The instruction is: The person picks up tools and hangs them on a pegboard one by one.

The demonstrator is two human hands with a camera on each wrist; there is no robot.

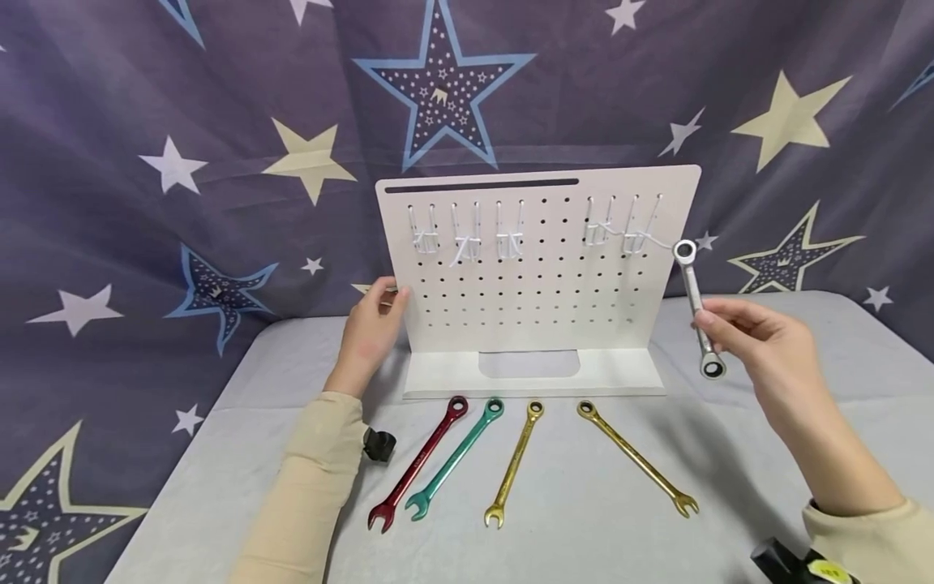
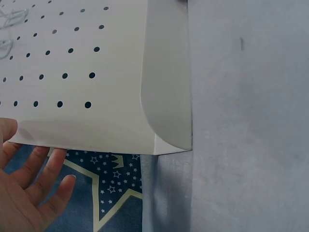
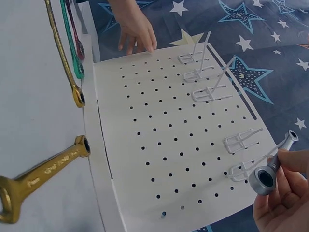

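Note:
My right hand (image 1: pixel 777 365) pinches a silver ratchet wrench (image 1: pixel 693 284) with a ring at both ends, held nearly upright to the right of a white pegboard (image 1: pixel 474 334). The wrench's upper ring is at the tip of the rightmost white hook (image 1: pixel 638 237); whether the tip passes through it, I cannot tell. My left hand (image 1: pixel 370 331) holds the board's left edge. In the left wrist view its thumb lies on the front of the pegboard (image 2: pixel 120 125), with fingers behind the edge. The right wrist view shows the silver wrench (image 3: pixel 263 181) near the hooks.
Before the board on the grey-covered table (image 1: pixel 598 535) lie a red wrench (image 1: pixel 419 462), a green wrench (image 1: pixel 456 458), a gold wrench (image 1: pixel 515 462) and another gold wrench (image 1: pixel 636 456). More white hooks (image 1: pixel 467 243) project from the board. A star-patterned cloth (image 1: pixel 241 81) hangs behind.

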